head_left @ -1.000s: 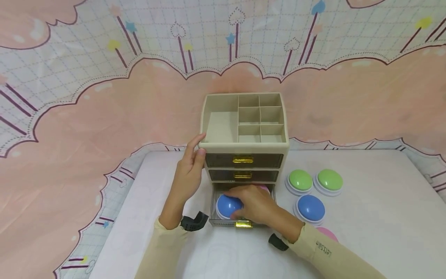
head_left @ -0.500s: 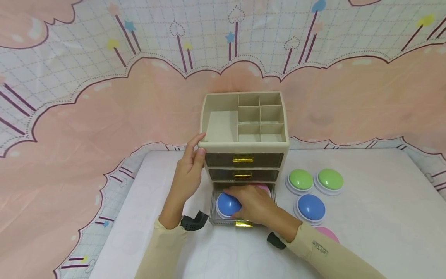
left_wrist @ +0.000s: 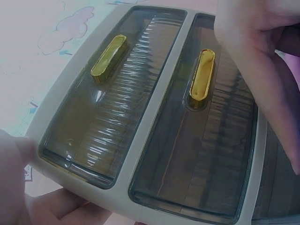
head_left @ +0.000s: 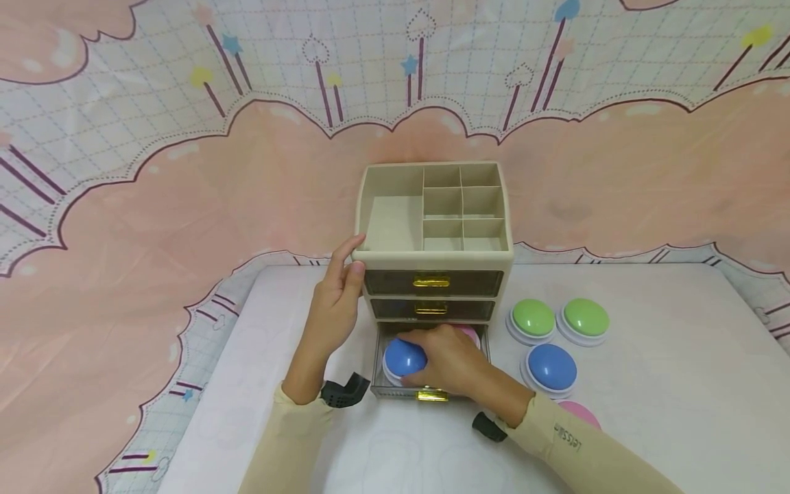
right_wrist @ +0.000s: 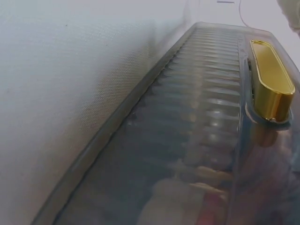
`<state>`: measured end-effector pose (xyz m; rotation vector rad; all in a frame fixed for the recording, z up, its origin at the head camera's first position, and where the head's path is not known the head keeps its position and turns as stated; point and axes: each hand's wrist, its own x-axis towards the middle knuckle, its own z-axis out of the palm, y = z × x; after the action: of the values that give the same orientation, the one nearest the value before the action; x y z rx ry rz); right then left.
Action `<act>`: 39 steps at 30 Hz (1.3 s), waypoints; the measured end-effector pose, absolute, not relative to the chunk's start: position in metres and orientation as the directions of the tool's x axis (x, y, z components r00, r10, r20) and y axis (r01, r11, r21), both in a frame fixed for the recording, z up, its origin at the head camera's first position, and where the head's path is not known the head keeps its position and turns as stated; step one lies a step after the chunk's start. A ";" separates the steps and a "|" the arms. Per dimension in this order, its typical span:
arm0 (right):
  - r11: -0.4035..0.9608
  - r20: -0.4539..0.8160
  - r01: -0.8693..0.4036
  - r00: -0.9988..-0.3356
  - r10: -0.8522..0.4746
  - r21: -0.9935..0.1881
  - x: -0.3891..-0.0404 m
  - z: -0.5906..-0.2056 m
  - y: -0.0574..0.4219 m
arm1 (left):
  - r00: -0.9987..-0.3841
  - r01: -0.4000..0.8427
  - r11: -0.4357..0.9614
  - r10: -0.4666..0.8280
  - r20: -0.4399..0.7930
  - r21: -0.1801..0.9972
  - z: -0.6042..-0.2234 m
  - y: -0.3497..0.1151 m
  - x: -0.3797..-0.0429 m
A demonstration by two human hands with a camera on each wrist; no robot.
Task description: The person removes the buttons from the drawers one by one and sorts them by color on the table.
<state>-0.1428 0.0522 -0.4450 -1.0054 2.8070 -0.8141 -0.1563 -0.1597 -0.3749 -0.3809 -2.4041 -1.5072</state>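
A cream desktop organizer [head_left: 432, 257] stands in mid-table with its bottom drawer [head_left: 378, 384] pulled out. My left hand [head_left: 336, 312] holds its front left corner, thumb at the front and index finger on the top rim. Inside the drawer, my right hand [head_left: 453, 360] grips a blue domed push button [head_left: 404, 357] with a white base, thumb on the near side and fingers on the far side. A pink domed button [head_left: 467, 334] shows behind the right hand, mostly hidden. The left wrist view shows the right hand [left_wrist: 262, 51] beside the closed upper drawers.
Right of the organizer are two green domed buttons [head_left: 533, 318], another blue one [head_left: 551, 367] and a pink one [head_left: 580, 414] partly under the right sleeve. The bottom drawer's gold handle [right_wrist: 273, 79] faces the front. A patterned cloth backdrop [head_left: 247, 192] rises behind.
My right thumb has shifted slightly left along the near side of the blue button, which stays in the drawer. The left hand keeps its hold on the organizer's corner.
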 end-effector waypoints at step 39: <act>0.716 0.242 -0.482 -0.875 -0.418 -0.504 -0.101 -0.399 0.109 | -0.923 0.363 0.455 0.052 0.382 0.813 -0.375 -0.158 -0.155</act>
<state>-0.1015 0.1091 -0.3992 -0.7926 3.0124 -0.9359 -0.1550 -0.1580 -0.3754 -0.3544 -2.4063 -1.4545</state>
